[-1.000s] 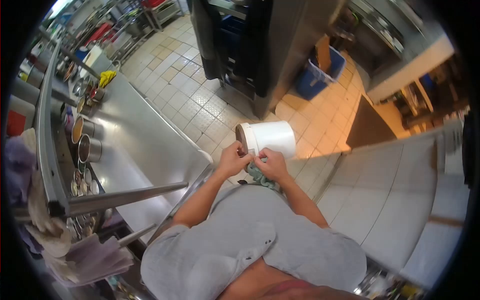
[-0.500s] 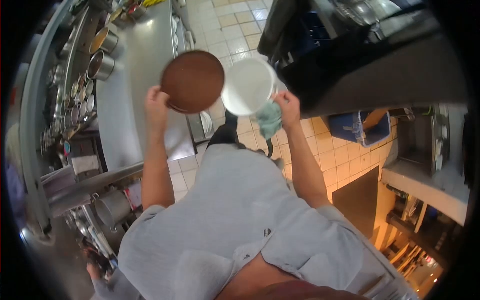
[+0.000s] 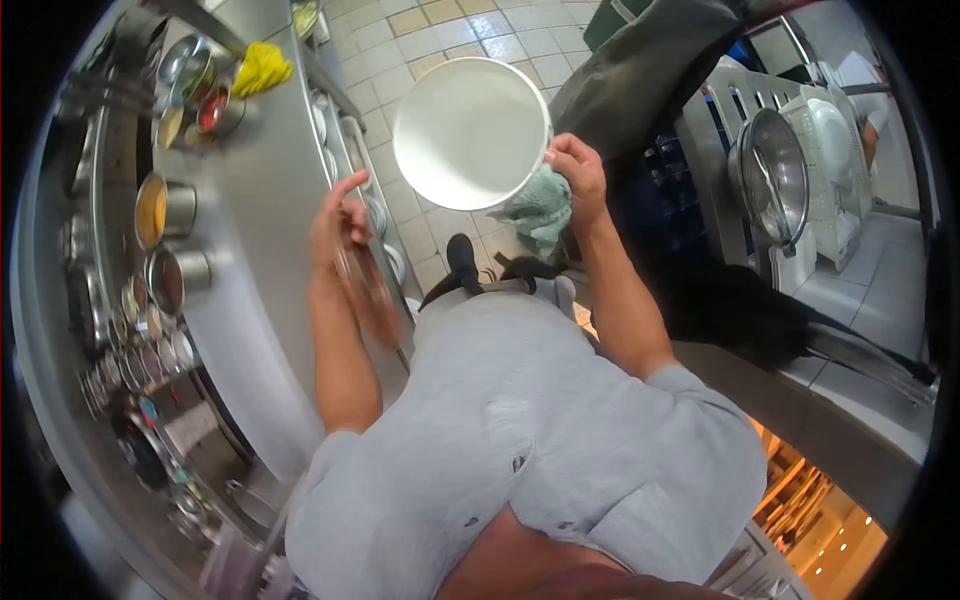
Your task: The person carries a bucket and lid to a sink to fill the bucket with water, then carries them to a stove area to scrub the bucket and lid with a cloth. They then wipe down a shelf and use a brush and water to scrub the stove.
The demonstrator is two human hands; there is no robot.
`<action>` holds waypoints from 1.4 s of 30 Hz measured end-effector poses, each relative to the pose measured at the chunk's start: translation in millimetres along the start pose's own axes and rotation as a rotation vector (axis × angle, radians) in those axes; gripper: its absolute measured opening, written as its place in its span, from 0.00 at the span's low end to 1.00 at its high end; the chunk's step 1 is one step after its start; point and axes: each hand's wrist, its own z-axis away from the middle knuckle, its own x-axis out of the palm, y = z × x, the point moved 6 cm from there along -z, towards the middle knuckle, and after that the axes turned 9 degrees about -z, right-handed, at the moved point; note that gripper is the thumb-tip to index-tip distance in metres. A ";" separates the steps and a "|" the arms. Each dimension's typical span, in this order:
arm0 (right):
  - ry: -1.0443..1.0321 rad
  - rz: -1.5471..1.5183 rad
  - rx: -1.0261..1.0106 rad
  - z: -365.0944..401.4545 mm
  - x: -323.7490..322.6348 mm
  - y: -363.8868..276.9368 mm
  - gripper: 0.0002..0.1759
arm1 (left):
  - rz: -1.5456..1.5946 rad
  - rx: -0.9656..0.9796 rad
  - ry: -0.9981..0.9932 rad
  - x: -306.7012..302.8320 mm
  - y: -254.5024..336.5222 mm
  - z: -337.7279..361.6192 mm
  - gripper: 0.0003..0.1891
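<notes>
My right hand [image 3: 582,178] is closed on the rim of a round white bucket [image 3: 470,135], whose open mouth faces me. A green cloth [image 3: 541,210] hangs from the same hand against the bucket's side. Left of the bucket, my left hand [image 3: 342,222] is closed at the edge of a brown round lid [image 3: 372,300]. The lid is seen nearly edge-on, smeared by motion, below the hand and beside the forearm. Lid and bucket are apart.
Along the left runs a steel counter [image 3: 270,190] with metal pots [image 3: 178,280] and a yellow cloth [image 3: 262,69]. Plates lie on a shelf beneath its edge. At the right are a metal bowl [image 3: 775,175], a white rack [image 3: 825,165] and a person's arm [image 3: 870,145].
The lid has turned from face-on to nearly edge-on and dropped beside my left forearm. The bucket has moved up and left and looks larger. My view has swung round to the right.
</notes>
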 end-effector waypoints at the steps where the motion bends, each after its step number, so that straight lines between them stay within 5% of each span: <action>1: -0.004 -0.001 0.015 -18.3 8.9 -2.4 0.06 | -0.103 -0.038 -0.029 15.7 7.2 -26.7 0.31; 5: -0.041 0.052 0.033 -100.6 23.9 -3.3 0.06 | -0.185 -0.294 -0.050 68.1 31.0 -114.8 0.26; 6: -0.039 0.117 0.010 -119.5 27.9 -4.6 0.06 | -0.199 -0.350 0.114 74.8 48.3 -133.9 0.21; 9: -0.023 0.208 -0.050 -183.7 21.4 1.8 0.08 | -0.325 -0.385 -0.067 58.6 62.0 -229.4 0.17; 13: 0.066 0.181 -0.079 -281.6 1.1 12.8 0.08 | -0.373 -0.353 0.101 39.8 99.5 -348.1 0.17; 15: 0.143 0.262 -0.120 -331.8 -4.6 10.1 0.09 | -0.454 -0.330 0.020 14.0 123.9 -413.5 0.15; 17: 0.280 -0.019 -0.040 -388.4 -32.4 37.8 0.10 | -0.439 -0.163 0.100 19.4 172.4 -455.5 0.13; 22: 0.646 -0.569 0.043 -497.0 -65.7 30.1 0.13 | -0.589 -0.191 0.311 -50.0 239.1 -567.0 0.16; 27: 0.841 -0.654 -0.003 -588.1 -150.9 67.1 0.15 | -0.492 -0.199 0.352 -108.9 252.5 -710.4 0.16; 32: 1.464 -0.392 0.203 -528.0 -223.6 156.2 0.22 | -0.296 -0.416 0.164 -160.4 233.3 -894.6 0.19; 34: 1.725 -0.063 0.524 -449.0 -259.8 238.9 0.26 | -0.389 -0.369 0.204 -114.2 270.3 -934.5 0.19; 36: 1.912 0.005 0.637 -406.4 -235.5 265.5 0.26 | -0.405 -0.368 0.139 -93.8 286.4 -996.8 0.18; 42: 1.766 -0.567 0.367 -475.7 -131.0 273.4 0.25 | -0.424 -0.333 -0.078 -3.5 331.6 -1159.5 0.24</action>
